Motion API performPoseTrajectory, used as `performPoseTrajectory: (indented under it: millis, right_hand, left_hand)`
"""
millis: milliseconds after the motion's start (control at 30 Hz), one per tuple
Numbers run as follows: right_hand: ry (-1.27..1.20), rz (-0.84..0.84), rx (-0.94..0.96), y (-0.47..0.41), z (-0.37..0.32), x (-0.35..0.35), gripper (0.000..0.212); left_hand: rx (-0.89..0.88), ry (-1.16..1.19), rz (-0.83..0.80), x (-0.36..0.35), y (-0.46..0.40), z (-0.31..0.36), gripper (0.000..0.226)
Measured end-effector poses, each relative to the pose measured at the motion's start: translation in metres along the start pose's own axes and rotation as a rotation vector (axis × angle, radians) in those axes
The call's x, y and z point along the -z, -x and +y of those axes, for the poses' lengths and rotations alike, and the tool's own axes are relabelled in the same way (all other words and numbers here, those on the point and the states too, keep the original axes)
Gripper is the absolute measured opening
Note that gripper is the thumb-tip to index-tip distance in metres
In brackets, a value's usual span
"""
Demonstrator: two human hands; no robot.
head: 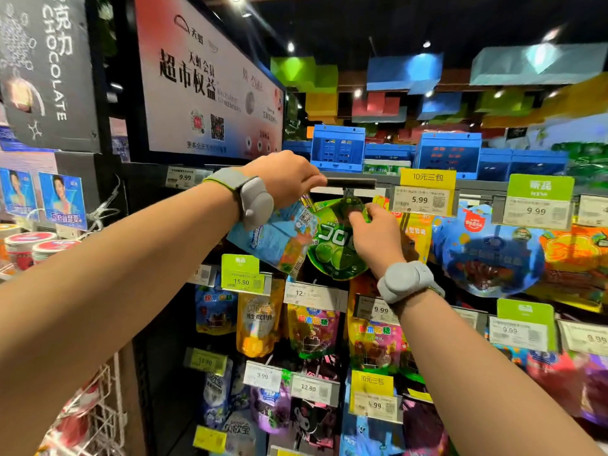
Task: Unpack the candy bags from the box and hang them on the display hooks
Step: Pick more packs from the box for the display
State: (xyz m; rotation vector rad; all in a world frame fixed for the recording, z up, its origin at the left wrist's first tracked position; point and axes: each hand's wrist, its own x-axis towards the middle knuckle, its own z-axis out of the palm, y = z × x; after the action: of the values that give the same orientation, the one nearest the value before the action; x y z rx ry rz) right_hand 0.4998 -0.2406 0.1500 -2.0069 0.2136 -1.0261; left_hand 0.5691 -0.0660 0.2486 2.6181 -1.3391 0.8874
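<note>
A green candy bag with white lettering hangs at the top row of the display, just under a black price-tag holder at the end of a hook. My right hand pinches the bag's top edge near its hang hole. Up at the left, my left hand grips the left end of the tag holder. Behind my left wrist a light blue candy bag hangs tilted. Both wrists wear grey bands. No box is in view.
Rows of candy bags hang on hooks below and to the right, each with a price label, such as the 5.99 label under a yellow tag. A large blue bag hangs right. Red-lidded tubs sit left; a white wire rack stands lower left.
</note>
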Motion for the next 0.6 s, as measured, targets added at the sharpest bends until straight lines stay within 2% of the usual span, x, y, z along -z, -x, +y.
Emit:
performPoseTrajectory:
  millis: [133,600]
  right_hand:
    - [0.011,-0.012,0.003,-0.004,-0.007,-0.006,0.016]
    - [-0.113,0.099,-0.060,0.000,0.000,-0.024,0.014]
  left_hand:
    - [0.021,0.024,-0.036,0.000,-0.003,-0.003,0.043]
    - [0.021,0.083,-0.051,0.000,0.006,0.001,0.042]
